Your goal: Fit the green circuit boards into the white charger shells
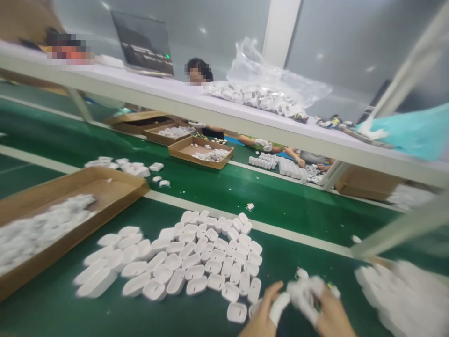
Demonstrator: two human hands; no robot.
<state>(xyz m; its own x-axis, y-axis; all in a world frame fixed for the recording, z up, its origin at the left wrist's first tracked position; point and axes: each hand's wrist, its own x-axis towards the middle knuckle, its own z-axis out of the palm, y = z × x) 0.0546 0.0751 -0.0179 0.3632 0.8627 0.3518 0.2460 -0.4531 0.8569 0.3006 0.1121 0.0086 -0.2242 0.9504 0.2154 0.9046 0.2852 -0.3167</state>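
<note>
Now the left hand (264, 312) grips a white shell (279, 308), the right hand (331, 309) clasps blurred white parts (303, 294); beside them on the green surface (168, 319), many open shells (213, 267) seem yet unfilled. Whether any is finished, I cannot tell.

**Left to Right, Near to Far**

A cardboard tray (115, 199) of parts (45, 227) lies left on the table (175, 323), a spread of casings (210, 252) to its right. Beyond that are the left hand (260, 316), with a casing (279, 306), and the right hand (331, 306), with a blurred piece (303, 295); a heap (403, 299) lies farther right. Behind, two boxes (196, 159) stand left of co-workers' hands (299, 160). Above, a shelf (175, 100) crosses (sloping down rightward in view), bearing a laptop (143, 44) left of a plastic bag (259, 70).
</note>
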